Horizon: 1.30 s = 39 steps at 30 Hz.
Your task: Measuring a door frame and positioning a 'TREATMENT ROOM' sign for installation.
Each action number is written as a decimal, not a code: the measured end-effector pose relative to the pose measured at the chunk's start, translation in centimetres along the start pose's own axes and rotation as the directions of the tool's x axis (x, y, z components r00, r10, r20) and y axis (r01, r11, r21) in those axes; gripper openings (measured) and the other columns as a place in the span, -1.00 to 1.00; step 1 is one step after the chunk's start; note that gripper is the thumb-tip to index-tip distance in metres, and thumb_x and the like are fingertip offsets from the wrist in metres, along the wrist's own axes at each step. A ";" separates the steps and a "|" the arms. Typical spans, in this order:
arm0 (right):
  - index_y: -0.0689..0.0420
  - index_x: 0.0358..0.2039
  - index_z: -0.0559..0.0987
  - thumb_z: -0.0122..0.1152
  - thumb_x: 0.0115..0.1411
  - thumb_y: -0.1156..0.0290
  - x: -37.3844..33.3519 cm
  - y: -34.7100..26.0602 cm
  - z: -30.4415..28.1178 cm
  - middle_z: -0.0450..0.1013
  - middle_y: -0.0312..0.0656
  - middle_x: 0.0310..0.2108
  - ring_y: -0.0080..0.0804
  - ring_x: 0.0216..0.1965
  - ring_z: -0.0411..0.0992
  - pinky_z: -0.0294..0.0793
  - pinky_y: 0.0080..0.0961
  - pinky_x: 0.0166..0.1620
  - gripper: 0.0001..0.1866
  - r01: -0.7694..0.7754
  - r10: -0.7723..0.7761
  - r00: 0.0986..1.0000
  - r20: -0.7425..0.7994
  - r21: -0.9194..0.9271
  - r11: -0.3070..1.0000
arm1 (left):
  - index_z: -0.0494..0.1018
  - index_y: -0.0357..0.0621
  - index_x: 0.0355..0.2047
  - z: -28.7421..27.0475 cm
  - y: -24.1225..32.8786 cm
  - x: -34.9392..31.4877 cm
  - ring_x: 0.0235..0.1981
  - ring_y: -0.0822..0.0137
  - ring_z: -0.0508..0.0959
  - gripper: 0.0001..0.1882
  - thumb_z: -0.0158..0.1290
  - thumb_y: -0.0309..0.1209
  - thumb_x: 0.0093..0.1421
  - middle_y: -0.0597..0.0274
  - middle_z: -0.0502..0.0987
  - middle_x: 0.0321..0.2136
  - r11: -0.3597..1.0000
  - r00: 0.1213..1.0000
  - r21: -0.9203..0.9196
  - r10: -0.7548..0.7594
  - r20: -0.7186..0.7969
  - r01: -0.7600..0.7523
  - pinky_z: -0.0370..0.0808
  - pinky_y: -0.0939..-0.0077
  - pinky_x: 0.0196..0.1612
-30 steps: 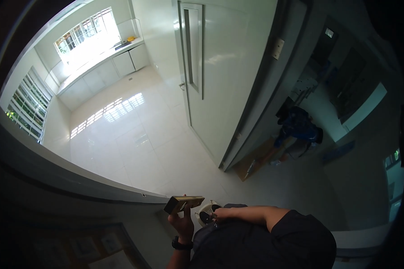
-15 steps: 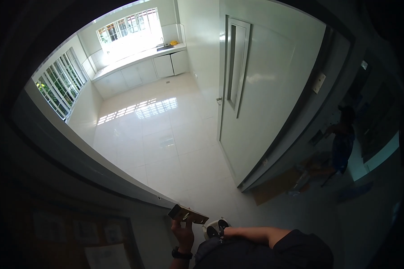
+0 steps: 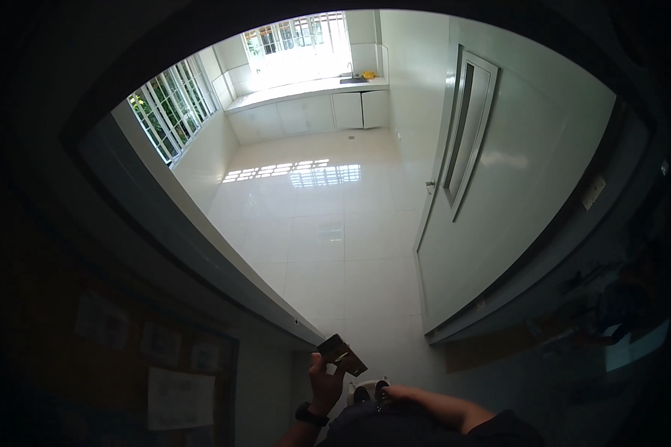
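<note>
My left hand [image 3: 326,384], with a dark band [image 3: 312,415] at its wrist, grips a flat, dark rectangular object with a brassy sheen [image 3: 343,354]. Its exact kind is hard to make out. The object is tilted, close to the lower end of the door frame's left edge [image 3: 296,321]. At my waist, my right hand [image 3: 397,392] is closed, and a small shiny bit shows by its fingers. What it holds is too small to name. Just beyond it are my feet in dark and pale footwear [image 3: 361,392].
A pale door [image 3: 529,171] with a narrow glazed panel stands open on the right. Through the doorway lie a shiny tiled floor [image 3: 313,279], a counter with cabinets [image 3: 306,115] and barred windows [image 3: 170,112]. Papers [image 3: 179,398] hang on a dark board at lower left.
The doorway and room have shifted right in view as my head turned left. Both hands appear slightly further right, the left still gripping the rectangular object. The person at right is now hardly visible.
</note>
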State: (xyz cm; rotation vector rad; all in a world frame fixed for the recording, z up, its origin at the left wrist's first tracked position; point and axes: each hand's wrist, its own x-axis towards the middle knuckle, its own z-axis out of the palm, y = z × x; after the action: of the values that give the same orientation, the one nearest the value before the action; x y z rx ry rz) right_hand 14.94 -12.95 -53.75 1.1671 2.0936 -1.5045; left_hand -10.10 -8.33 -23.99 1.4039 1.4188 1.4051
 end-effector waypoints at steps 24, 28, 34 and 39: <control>-0.07 0.37 0.19 0.45 0.01 -0.06 -35.1 -23.7 -37.1 0.46 -0.22 -0.12 -0.62 -0.45 0.19 0.40 -0.55 -0.25 -0.02 0.507 -0.250 -0.061 -0.966 -0.245 0.826 | 0.25 -0.07 0.16 1.8 31.9 18.0 0.15 0.13 0.39 -0.62 -0.18 -0.18 0.45 0.26 0.34 0.08 0.289 0.713 -0.917 0.701 0.007 -0.274 0.18 -0.36 0.30; -0.01 0.35 0.23 0.25 0.20 0.53 -38.3 -27.3 -38.2 0.37 -0.34 -0.27 -0.65 -0.37 0.25 0.37 -0.64 -0.21 -0.28 0.680 -0.268 -0.046 -0.962 -0.227 0.697 | 0.19 0.00 0.20 2.0 34.3 18.9 0.21 0.02 0.34 -0.57 -0.14 -0.13 0.43 0.18 0.32 0.11 0.274 0.745 -0.906 0.664 -0.064 -0.322 0.18 -0.40 0.29; 0.18 0.00 0.46 0.11 0.36 0.29 -43.6 -29.3 -40.5 0.39 -0.33 -0.44 -0.61 -0.40 0.33 0.39 -0.56 -0.29 -0.70 0.462 -0.317 -0.352 -0.880 -0.458 0.759 | 0.27 -0.11 0.17 -0.6 38.7 19.6 0.17 0.10 0.43 -0.62 -0.05 -0.30 0.40 0.14 0.49 -0.04 0.343 0.674 -0.806 0.733 -0.091 -0.482 0.37 0.01 0.25; 0.12 0.05 0.46 0.00 0.42 0.20 -49.6 -30.7 -44.5 0.30 -0.40 -0.60 -0.70 -0.54 0.16 0.22 -0.62 -0.42 -0.67 0.375 -0.472 -0.464 -0.750 -0.649 0.662 | 0.24 -0.14 0.16 -3.9 41.8 20.4 -0.08 0.36 0.58 -0.54 0.10 -0.50 0.28 0.18 0.48 -0.11 0.435 0.628 -0.526 0.731 -0.268 -0.731 0.70 0.35 -0.12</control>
State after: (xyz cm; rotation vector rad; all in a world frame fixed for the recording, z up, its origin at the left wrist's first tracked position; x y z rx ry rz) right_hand 31.36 1.80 16.22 1.8695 4.2162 -0.0322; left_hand -8.43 3.37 21.13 1.6173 0.1697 2.1393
